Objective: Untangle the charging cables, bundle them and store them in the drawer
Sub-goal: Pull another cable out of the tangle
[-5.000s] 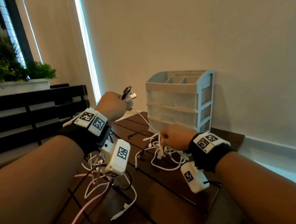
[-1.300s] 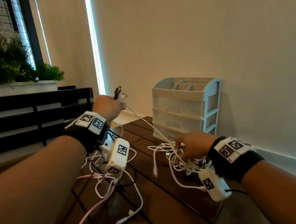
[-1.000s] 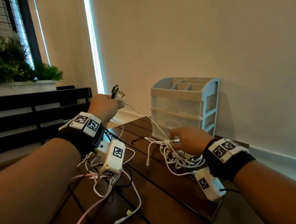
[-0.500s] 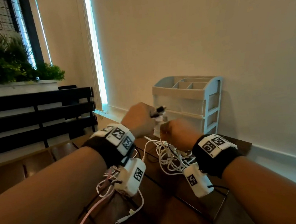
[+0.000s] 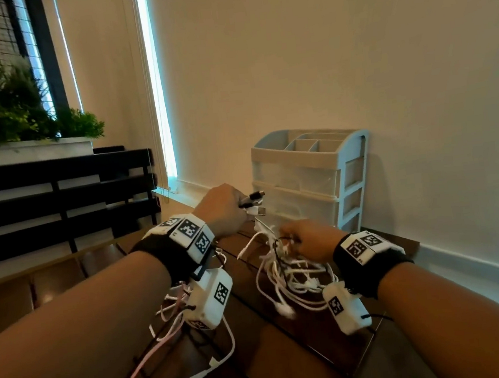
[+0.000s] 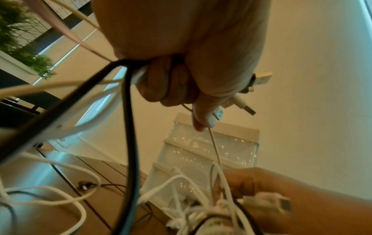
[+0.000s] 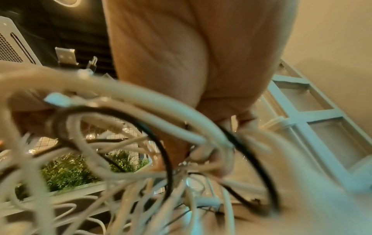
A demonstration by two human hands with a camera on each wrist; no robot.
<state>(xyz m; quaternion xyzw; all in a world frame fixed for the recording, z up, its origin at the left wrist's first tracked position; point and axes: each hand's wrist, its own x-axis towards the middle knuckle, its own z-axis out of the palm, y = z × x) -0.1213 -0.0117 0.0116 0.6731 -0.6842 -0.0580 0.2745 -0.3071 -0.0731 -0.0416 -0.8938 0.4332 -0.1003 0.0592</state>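
White and black cable ends [image 5: 254,202] are clenched in the left hand [image 5: 222,208], raised before the drawer unit [image 5: 309,179]. Tangled cables [image 5: 294,276] are gripped by the right hand [image 5: 309,239] over the table [image 5: 290,354].

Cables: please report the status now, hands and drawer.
Left hand grips plug ends. Right hand grips tangled cables. Drawer unit shut, nothing stored yet.
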